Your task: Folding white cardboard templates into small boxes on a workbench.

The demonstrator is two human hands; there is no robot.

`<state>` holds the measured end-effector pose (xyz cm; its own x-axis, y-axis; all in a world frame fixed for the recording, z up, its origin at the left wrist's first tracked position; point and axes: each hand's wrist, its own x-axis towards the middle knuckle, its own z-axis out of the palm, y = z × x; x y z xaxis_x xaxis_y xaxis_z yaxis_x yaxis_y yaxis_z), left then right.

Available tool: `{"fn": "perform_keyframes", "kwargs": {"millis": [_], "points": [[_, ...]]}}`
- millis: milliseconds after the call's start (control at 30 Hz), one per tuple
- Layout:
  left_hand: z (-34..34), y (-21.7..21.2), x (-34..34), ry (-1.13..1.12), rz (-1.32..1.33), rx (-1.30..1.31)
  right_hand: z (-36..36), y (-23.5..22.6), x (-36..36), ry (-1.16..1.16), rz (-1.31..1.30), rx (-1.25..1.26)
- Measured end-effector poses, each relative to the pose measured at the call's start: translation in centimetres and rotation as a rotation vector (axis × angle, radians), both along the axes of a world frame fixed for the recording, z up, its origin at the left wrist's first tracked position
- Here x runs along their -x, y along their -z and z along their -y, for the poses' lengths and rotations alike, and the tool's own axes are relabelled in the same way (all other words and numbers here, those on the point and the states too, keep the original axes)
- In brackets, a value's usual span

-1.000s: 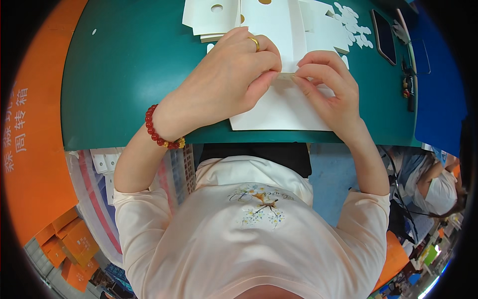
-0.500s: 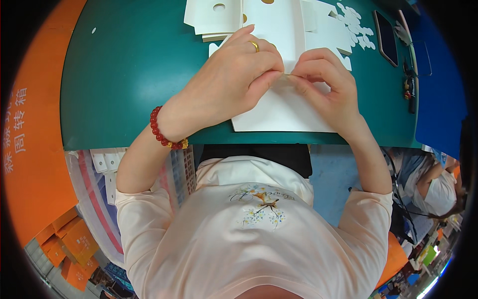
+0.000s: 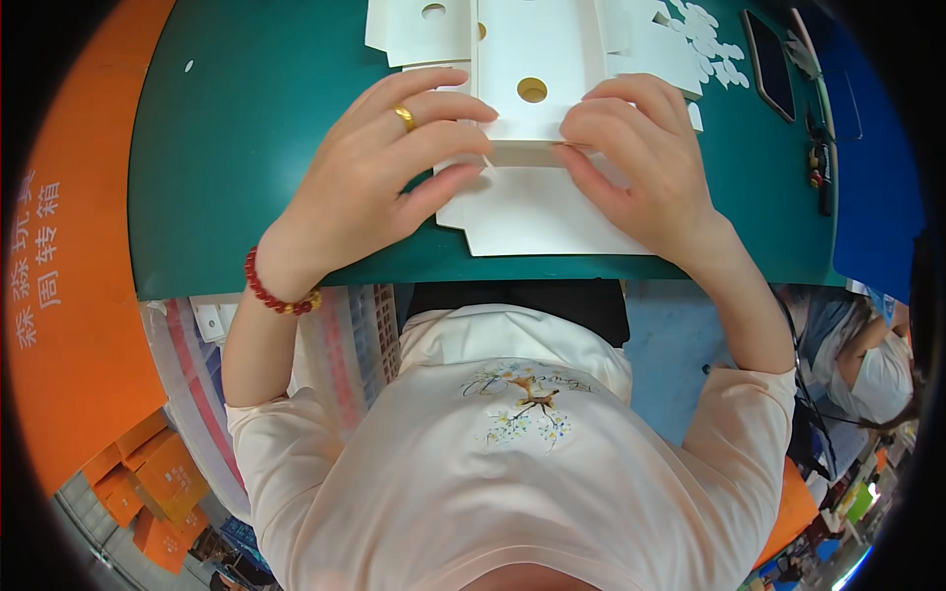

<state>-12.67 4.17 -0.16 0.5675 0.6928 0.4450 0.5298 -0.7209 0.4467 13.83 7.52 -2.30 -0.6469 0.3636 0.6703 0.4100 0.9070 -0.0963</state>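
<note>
White box: part-folded, its tray (image 3: 537,49) reaching away from me at the far middle of the table; a near flap (image 3: 562,217) lies towards me.
Round hole (image 3: 532,90): in the tray's floor, just beyond the near wall.
Right hand (image 3: 631,148): fingers curled, thumb and forefinger nearly together, pinching card at the near wall.
Left hand (image 3: 379,163): loosely open, thumb apart from the fingers, tips at the box's near left corner (whether they touch, I can't tell).
Far left: white card (image 3: 419,30) with a hole.
Far right: white offcuts (image 3: 705,39), then a dark-screened phone (image 3: 771,64).
Under everything: green table (image 3: 246,177).
Left of the table: orange surface (image 3: 79,394).
</note>
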Motion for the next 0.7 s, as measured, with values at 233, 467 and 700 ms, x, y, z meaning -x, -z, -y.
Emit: {"fn": "perform_keyframes", "kwargs": {"millis": [233,467,700], "points": [[-0.6,0.8,-0.9,-0.021,-0.047,-0.12,-0.4,-0.4,2.0,-0.01,0.014,0.191],[-0.2,1.6,-1.4,-0.071,0.063,-0.099,-0.2,-0.7,2.4,0.046,0.071,0.259],[0.0,2.0,-1.3,-0.081,0.08,-0.084,-0.3,-0.5,2.2,0.021,0.054,0.275]]}}
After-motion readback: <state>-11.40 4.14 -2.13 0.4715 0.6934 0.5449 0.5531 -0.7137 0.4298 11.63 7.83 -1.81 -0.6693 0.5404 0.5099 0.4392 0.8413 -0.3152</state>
